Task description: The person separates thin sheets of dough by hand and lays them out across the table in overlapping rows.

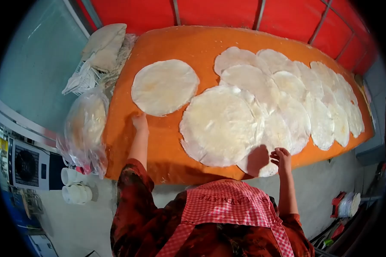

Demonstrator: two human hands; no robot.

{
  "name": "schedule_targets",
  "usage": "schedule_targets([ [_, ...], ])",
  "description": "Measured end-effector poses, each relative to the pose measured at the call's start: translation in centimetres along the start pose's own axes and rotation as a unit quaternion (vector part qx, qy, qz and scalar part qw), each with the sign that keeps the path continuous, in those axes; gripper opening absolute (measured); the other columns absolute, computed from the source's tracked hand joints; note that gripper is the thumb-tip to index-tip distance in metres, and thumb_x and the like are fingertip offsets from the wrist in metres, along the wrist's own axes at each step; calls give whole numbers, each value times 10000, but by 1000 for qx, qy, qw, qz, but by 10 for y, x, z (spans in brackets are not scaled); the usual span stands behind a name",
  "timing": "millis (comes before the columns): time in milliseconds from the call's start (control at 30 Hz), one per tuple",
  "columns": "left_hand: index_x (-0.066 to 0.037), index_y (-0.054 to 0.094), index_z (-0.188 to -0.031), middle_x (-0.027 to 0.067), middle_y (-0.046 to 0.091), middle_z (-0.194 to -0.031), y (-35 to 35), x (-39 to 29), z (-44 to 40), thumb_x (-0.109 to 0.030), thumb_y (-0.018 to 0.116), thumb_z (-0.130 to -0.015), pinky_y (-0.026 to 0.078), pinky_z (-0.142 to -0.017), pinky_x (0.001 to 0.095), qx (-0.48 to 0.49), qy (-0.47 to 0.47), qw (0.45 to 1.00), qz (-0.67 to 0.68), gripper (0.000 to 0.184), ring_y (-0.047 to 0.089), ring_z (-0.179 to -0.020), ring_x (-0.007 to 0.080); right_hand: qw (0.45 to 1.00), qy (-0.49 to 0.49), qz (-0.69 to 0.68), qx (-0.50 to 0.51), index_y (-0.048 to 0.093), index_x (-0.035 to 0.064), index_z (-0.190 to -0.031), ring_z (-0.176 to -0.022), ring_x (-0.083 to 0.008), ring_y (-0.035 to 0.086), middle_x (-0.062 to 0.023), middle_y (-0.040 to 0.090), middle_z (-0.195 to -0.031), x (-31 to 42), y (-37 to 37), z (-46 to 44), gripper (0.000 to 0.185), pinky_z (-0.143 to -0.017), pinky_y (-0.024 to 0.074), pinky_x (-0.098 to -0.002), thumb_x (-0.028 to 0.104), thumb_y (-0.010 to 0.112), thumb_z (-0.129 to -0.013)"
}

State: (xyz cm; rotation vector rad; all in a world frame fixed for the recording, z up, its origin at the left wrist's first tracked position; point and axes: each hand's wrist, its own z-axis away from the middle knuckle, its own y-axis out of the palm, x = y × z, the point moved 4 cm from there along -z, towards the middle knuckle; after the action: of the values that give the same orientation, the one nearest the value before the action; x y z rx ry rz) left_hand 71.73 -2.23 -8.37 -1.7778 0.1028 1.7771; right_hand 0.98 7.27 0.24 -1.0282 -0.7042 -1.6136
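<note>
So far over on the left hand's outer side there was a pale appliance (30, 166) with a round dark grille, then a couple of white containers (77, 192), say 2, down low. Closer in was a clear plastic bag (85, 128) with something pale inside, hard to make out, and past it, further forward, some folded cloth (106, 47) at the edge of the orange-covered desk (118, 147).

Then the left hand (140, 122), reaching in over the desk. Its fingers were too blurry to read, so I can't tell if they were gripping or just brushing the edge. Right ahead of it lay 1 round dough sheet (165, 88) on its own, flat.

Between the 2 hands, a bit forward, was a bigger round sheet (221, 122), lying partly over its neighbours. Below that was the pink checked apron (229, 203).

The right hand (281, 158) was well apart from the left, fingers loosely bent and a bit spread, with a shadow just beside it on the nearest sheet. Ahead of it and off to its right, a bunch of overlapping sheets (291, 85) covered much of the desk. Way out past its right side, low down, sat a white spool (351, 204).
</note>
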Motion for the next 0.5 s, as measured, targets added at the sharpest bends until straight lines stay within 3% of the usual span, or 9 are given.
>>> schedule_targets([
  [100,-59,546,-953,38,530,-856,-2,-34,0,-175,672,-836,454,-620,284,111,-170,971,130,207,503,-694,148,999,-6,30,19,598,61,-998,-756,-188,661,-71,660,-840,12,40,15,187,-614,527,-307,220,582,-898],
  [200,-76,540,-867,24,517,-755,6,-46,-8,-178,664,-839,409,-515,269,116,-252,939,204,163,471,-592,140,994,-32,70,76,599,52,-1008,-741,-192,668,-92,667,-851,30,100,32,175,-596,528,-303,188,583,-898],
  [300,-74,535,-772,-6,451,-568,21,-44,-27,-161,660,-801,299,-388,275,250,-254,898,259,156,380,-438,116,979,-51,127,154,598,32,-994,-746,-175,662,-87,664,-849,52,161,43,176,-608,515,-287,183,579,-906],
  [433,-103,475,-732,-19,422,-565,18,-97,-3,-146,609,-830,277,-379,249,219,-162,897,349,172,361,-429,92,930,-157,233,237,587,3,-959,-742,-152,648,-80,657,-830,95,249,53,158,-611,508,-277,156,570,-920],
  [500,-127,439,-707,-21,400,-564,-8,-112,39,-114,586,-821,264,-379,241,228,-153,872,404,186,358,-442,84,885,-266,257,282,588,-12,-980,-780,-139,644,-90,650,-857,113,299,68,166,-629,512,-261,134,598,-903],
])
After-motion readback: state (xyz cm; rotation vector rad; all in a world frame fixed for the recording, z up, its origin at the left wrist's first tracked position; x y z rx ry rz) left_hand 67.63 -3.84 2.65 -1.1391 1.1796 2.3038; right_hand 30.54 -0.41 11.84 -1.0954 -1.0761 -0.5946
